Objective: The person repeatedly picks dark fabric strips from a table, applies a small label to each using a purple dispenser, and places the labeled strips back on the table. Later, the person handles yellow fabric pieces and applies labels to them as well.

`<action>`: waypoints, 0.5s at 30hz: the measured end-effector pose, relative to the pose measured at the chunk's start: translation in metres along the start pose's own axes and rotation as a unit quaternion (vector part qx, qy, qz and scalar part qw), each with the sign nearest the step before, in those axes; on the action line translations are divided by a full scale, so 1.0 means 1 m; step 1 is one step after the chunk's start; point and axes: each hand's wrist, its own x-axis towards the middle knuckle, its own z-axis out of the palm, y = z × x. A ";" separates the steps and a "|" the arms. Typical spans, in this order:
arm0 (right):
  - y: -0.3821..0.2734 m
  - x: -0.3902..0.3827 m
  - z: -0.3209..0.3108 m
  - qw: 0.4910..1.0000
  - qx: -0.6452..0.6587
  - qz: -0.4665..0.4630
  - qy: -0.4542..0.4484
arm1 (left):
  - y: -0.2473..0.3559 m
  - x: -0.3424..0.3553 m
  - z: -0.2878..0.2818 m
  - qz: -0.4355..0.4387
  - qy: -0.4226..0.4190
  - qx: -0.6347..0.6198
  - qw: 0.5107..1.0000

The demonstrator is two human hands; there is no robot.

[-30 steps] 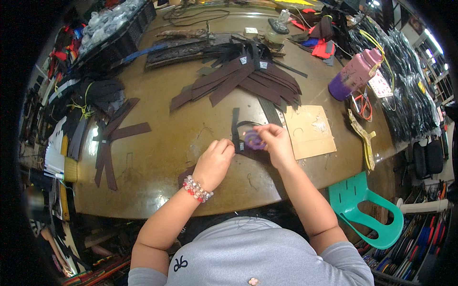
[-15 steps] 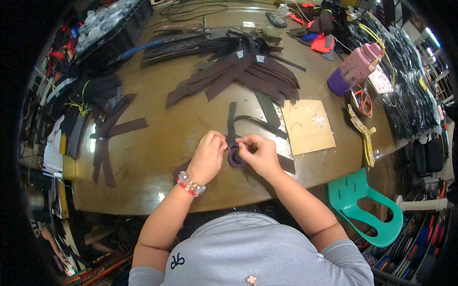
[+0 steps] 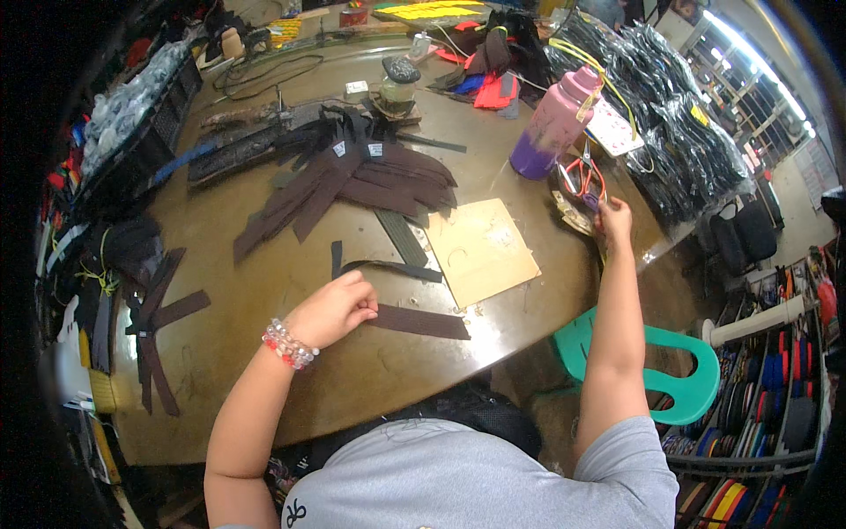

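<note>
Worktable (image 3: 256,388), with fanned dark strips (image 3: 388,181) toward the far side and a cardboard sheet (image 3: 483,251) between the hands. A pink-and-purple bottle (image 3: 553,128) and red-handled scissors (image 3: 582,179) crowd the space just beyond the right hand (image 3: 616,220), which reaches far out, fingers drawn narrow on a purple ring-shaped item (image 3: 592,202). The left hand (image 3: 330,309), elbow bent, curls its fingers at one end of a brown strip (image 3: 423,323); from here, whether they pinch it cannot be told. The strip lies flat and straight, nearer the worker than a narrower black band (image 3: 397,267).

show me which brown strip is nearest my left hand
The single strip extending right from your left hand; the fanned pile and crossed strips lie farther off.
</note>
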 end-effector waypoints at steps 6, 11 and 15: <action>0.030 0.016 -0.013 1.000 0.003 0.026 -0.001 | -0.009 0.001 0.007 0.076 0.050 0.069 0.993; 0.018 -0.004 -0.007 0.997 -0.050 0.044 0.026 | -0.012 0.000 -0.015 0.045 0.017 -0.020 0.999; -0.041 -0.073 0.032 0.978 0.194 -0.064 0.041 | -0.024 -0.034 -0.034 0.149 0.226 -0.177 0.946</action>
